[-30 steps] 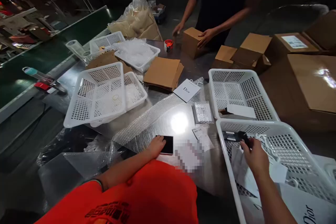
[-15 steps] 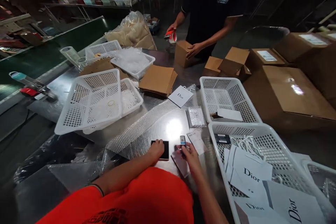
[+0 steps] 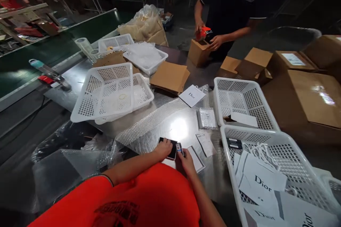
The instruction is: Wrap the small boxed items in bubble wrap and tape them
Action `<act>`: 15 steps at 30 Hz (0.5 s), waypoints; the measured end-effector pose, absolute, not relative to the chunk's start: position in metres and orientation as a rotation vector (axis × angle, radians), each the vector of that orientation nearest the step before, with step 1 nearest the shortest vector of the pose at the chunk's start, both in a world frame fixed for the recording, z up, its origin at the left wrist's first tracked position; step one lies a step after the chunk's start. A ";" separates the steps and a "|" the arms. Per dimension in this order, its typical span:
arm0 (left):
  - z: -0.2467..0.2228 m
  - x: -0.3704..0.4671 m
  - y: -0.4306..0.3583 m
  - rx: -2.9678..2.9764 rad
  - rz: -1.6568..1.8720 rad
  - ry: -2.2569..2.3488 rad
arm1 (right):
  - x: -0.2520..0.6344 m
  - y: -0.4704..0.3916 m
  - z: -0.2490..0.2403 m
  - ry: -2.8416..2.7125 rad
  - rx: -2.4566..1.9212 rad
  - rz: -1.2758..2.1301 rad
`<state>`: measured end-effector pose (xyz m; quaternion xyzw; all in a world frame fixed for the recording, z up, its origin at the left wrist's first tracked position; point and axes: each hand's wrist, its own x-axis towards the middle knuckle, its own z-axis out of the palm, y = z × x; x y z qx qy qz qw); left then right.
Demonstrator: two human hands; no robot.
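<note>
Tabletop packing station, seen from the wearer's head. The left hand (image 3: 164,148) lies over a flat black case (image 3: 173,153), fingers bent across its upper part; its thumb is hidden, so how far this hand is closed cannot be told. The right hand (image 3: 187,159) is closed, thumb and fingers pinching a small dark item (image 3: 178,147) with a blue-and-white label, held at the case's right edge. Both hands lie near the front of the metal table (image 3: 186,135), whose front edge is partly covered by the orange shirt (image 3: 149,193). Just right of the right hand, partly behind it, lies a white-edged tray (image 3: 198,161); beyond it, a paper slip (image 3: 206,144). Metal surface shows between the case and a bubble-wrapped packet (image 3: 207,118) farther back. To the left, this surface is bordered by a strip of bubble wrap (image 3: 149,123); to the right, by the rim of a white basket (image 3: 230,163) holding Dior-printed bags (image 3: 259,181). A second white basket (image 3: 216,103) adjoins its far end. Farther back, a Dior-printed white bag (image 3: 191,95) lies near stacked cardboard (image 3: 169,76). Across the table, a person in dark clothing (image 3: 226,5) holds a red tape dispenser (image 3: 204,33) over a carton (image 3: 197,54).
</note>
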<state>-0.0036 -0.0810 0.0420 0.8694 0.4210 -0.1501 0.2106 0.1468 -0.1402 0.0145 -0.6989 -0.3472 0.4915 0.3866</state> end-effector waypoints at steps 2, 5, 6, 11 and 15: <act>0.041 -0.002 -0.086 2.422 -0.409 1.231 | 0.151 -0.139 0.014 -0.887 -1.791 1.249; 0.037 0.001 -0.089 2.466 -0.413 1.292 | 0.157 -0.137 0.014 -0.893 -1.808 1.236; 0.036 0.001 -0.090 2.473 -0.414 1.294 | 0.158 -0.137 0.015 -0.897 -1.812 1.233; 0.034 0.002 -0.090 2.429 -0.398 1.291 | 0.154 -0.136 0.023 -0.880 -1.774 1.230; 0.038 0.001 -0.088 2.394 -0.431 1.230 | 0.140 -0.131 0.027 -0.773 -1.649 1.362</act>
